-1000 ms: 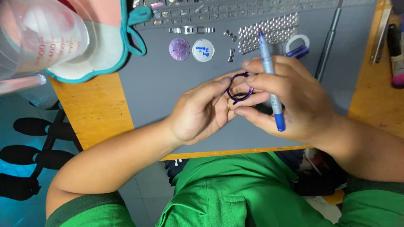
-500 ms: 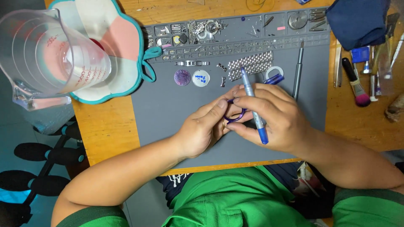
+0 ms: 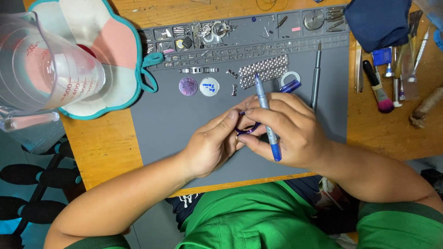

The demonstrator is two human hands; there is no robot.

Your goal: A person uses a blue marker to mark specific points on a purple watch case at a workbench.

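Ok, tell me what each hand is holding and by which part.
Both hands pinch a small purple ring at its rim, left hand and right hand. The right also holds a blue-tipped tool by its shaft.

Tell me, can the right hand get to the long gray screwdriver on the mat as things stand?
Probably yes. The screwdriver lies bare on the gray mat just beyond the right hand, nothing between them. But that hand already holds a blue pen and pinches a purple ring.

A small purple metal ring (image 3: 247,129) and a silver pen with blue grip (image 3: 266,120) sit above a grey rubber work mat (image 3: 175,124); the shirt (image 3: 258,216) is green, the round pot holder (image 3: 117,50) pink, white and teal-edged.
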